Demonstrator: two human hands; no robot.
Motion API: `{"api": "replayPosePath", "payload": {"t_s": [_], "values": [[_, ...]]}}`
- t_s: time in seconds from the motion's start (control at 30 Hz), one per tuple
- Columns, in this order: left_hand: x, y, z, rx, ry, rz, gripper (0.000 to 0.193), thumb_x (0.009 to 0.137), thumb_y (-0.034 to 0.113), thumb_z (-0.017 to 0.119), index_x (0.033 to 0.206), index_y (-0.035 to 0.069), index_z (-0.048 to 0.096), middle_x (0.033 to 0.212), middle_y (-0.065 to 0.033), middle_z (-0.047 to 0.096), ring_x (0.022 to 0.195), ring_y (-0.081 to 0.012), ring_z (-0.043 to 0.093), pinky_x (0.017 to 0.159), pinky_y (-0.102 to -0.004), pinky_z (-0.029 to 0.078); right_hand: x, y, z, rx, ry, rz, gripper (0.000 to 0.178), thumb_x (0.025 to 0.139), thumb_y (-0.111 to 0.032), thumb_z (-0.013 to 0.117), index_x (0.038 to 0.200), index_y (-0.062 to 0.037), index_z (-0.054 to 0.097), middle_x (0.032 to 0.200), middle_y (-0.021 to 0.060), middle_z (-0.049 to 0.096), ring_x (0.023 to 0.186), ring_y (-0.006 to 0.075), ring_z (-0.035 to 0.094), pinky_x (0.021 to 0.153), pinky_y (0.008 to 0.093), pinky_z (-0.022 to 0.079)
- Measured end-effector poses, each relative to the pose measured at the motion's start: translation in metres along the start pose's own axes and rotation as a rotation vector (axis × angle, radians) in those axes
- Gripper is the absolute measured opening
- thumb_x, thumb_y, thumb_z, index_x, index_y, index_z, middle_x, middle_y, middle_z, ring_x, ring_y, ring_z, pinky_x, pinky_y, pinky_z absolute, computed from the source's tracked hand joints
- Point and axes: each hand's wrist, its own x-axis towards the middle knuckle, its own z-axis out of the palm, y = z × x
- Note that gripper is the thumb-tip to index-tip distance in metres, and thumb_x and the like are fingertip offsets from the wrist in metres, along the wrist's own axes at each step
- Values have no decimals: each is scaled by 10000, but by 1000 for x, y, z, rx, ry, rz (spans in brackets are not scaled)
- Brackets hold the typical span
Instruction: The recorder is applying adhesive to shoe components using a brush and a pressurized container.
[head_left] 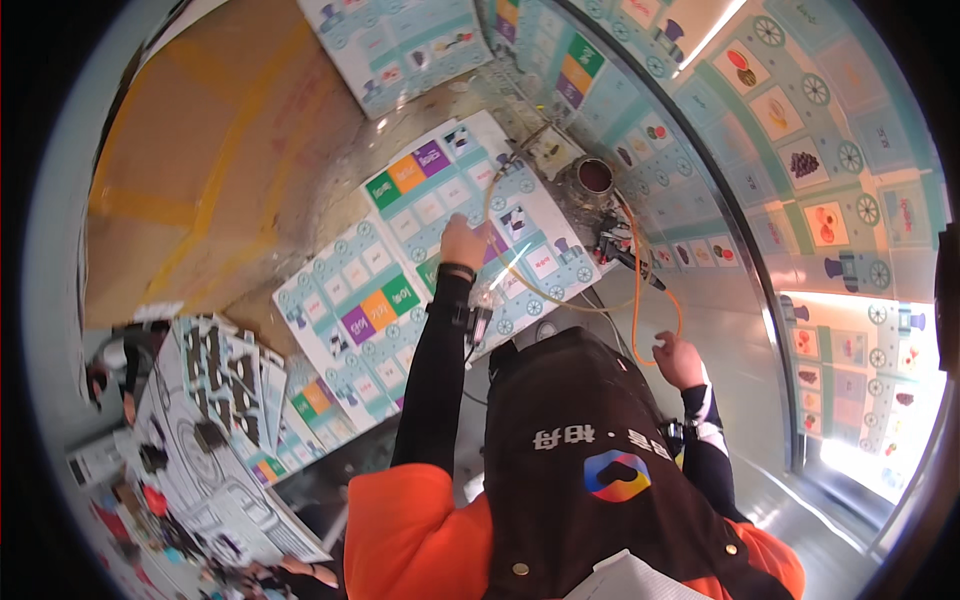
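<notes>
My left hand [462, 243] is over printed sheets [420, 215] on the work surface. Its fingers look curled closed; whatever they hold, if anything, is hidden. The sheets are white and teal with wheel drawings and green, orange and purple blocks. My right hand [680, 360] is to the right of my dark apron [570, 400], beside the loop of an orange hose [637, 290]. Its fingers are loosely bent and apart, with nothing visible in them. Whether it touches the hose is unclear. Bands circle both wrists.
A round metal pot [594, 177] with a brown inside stands beyond a black and red hand tool [622, 252]. A pale tube [530, 288] loops across the sheets. Taped brown cardboard [210, 150] lies far left. Printed panels [800, 150] curve along the right, behind a dark rail [735, 230].
</notes>
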Motion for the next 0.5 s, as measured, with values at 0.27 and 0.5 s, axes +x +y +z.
{"api": "replayPosePath", "payload": {"t_s": [0.27,0.5], "values": [[137,32,92,391,9,91,491,859,418,725,1134,41,571,1185,-148,610,1153,-356,568,887,-485,519,-123,33,24,183,5,523,316,869,-235,655,1121,-44,669,814,156,720,803,336,708,751,409,556],[155,35,62,162,-13,208,256,988,262,541,1076,22,535,936,-273,679,910,-473,641,758,-573,489,-174,48,44,364,14,766,332,868,-246,653,1135,-50,671,843,178,716,838,351,704,782,429,548]]}}
